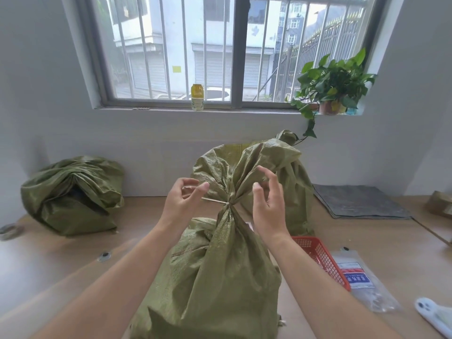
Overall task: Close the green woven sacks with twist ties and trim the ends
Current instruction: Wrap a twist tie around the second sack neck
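Both bare forearms reach forward and up, converging slightly. The left hand (182, 204) has its fingers curled in toward the outstretched thumb; whether they pinch anything cannot be told. The right hand (269, 204), level with the left and apart from it, has loosely bent fingers and a raised thumb, holding nothing.
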